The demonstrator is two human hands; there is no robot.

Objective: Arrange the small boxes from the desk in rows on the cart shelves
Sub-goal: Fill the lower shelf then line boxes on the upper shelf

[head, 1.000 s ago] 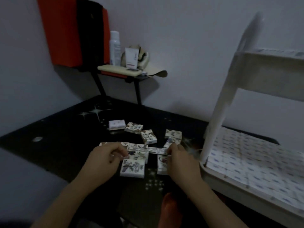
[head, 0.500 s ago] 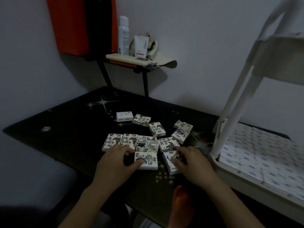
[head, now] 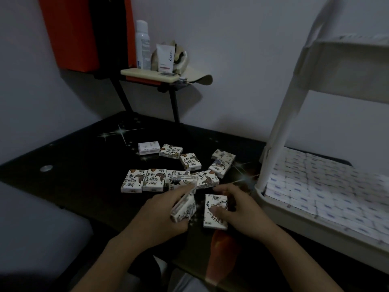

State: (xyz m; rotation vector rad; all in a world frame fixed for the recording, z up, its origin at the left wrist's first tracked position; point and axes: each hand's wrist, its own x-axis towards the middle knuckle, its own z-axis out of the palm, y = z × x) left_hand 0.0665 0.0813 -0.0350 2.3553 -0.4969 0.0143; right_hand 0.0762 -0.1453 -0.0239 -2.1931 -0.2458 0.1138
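Several small white boxes with dark drawings lie scattered on the black desk [head: 80,165]. My left hand [head: 162,216] grips one box [head: 185,208], tilted on edge and lifted off the desk. My right hand [head: 240,207] holds another box [head: 215,211] by its right side, thumb across its face. A row of boxes [head: 145,180] lies just behind my hands, and more boxes [head: 190,161] sit farther back. The white cart [head: 280,131] stands at the right; its lower shelf [head: 328,186] is covered with rows of small white boxes.
A small raised stand [head: 147,73] at the back holds a spray can [head: 142,45], a white tube [head: 166,59] and a phone-like slab. An orange and black box [head: 77,32] hangs on the wall. A grey seat [head: 31,228] is at lower left.
Both hands drew back toward me, each taking a box from the pile. The left box is now tipped up off the desk.
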